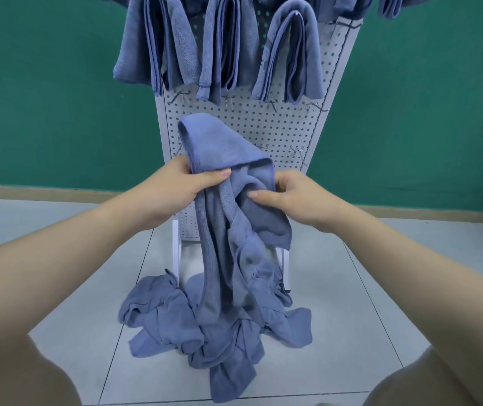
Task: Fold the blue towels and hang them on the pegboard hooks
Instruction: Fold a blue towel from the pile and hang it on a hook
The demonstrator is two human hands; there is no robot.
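Hands (234, 189) hold towel (225, 230) hanging vertically.

One head-worn wide-angle view looks forward and down, close over both forearms, facing the pegboard (263, 133).

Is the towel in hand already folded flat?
No: the towel hangs crumpled from the left hand and right hand.
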